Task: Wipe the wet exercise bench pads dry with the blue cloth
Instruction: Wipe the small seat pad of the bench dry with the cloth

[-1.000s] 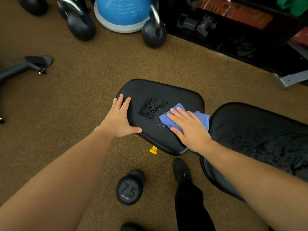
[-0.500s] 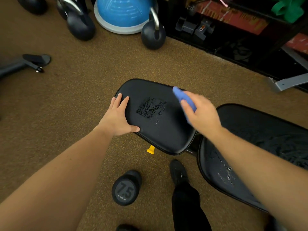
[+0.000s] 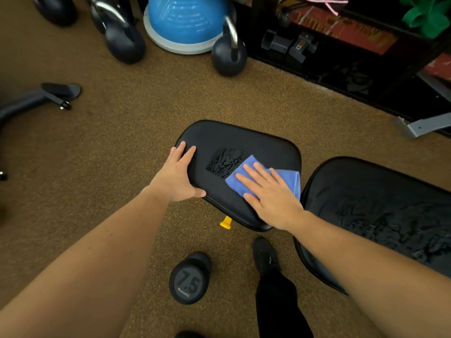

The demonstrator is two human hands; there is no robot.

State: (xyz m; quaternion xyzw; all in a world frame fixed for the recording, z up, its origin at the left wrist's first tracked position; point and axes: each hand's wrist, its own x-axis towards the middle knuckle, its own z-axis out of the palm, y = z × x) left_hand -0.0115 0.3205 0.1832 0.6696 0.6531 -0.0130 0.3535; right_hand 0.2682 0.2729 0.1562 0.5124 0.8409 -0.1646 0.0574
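The right hand (image 3: 273, 196) lies flat, fingers straight and slightly spread, pressing the folded blue cloth (image 3: 288, 179) onto the smaller black padded seat pad (image 3: 244, 142) of the exercise bench. The cloth sits on the right half of that pad, its far left corner touching the edge of a wet patch (image 3: 224, 162) of glistening droplets near the pad's middle. The left hand (image 3: 179, 176) rests open on the pad's left edge, fingers straight on the top surface and thumb stretched out along the near rim.

Just to the right, with a narrow gap between, lies the larger black padded back pad (image 3: 380, 206), its surface streaked with water over much of the visible area. The right forearm crosses above its near left corner.

A small yellow knob (image 3: 225, 223) sticks out from under the near edge of the seat pad. On the brown speckled floor (image 3: 122, 132) near the person stands a black round dumbbell (image 3: 189, 279) marked 7.5, and beside it the person's black shoe (image 3: 264, 254) and dark trouser leg. Farther off are three black kettlebells, the nearest (image 3: 228, 57) just beside a blue dome balance trainer (image 3: 188, 23) with a grey rim. A dark shelf (image 3: 353, 45) holding small gear runs along the upper right.
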